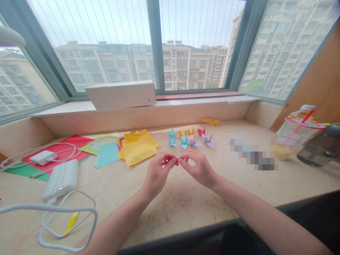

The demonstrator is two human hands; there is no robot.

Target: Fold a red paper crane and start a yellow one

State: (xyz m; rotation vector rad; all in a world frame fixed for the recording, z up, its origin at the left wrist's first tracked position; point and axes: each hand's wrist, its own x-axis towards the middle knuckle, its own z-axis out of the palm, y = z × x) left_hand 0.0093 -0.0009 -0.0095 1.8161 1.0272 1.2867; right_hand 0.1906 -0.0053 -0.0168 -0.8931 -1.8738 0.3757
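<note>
Between my two hands is a small piece of folded red origami paper [171,161], partly hidden by fingers. My left hand [158,171] grips its body between thumb and fingers. With thumb and forefinger, my right hand [199,168] pinches its right tip. Just beyond the hands stand several finished paper cranes: a light blue crane [171,136], a purple crane [208,141], a red crane [202,132] and a yellow crane [190,133] among them. To the left lies a pile of creased yellow paper [139,147].
Left on the counter are a light blue sheet [107,155], a red sheet [75,143], a white power bank [61,180], a charger [44,157] and looping white cables [95,216]. A white box [122,95] sits on the sill. At right stand a plastic cup [293,132] and a dark container [320,147].
</note>
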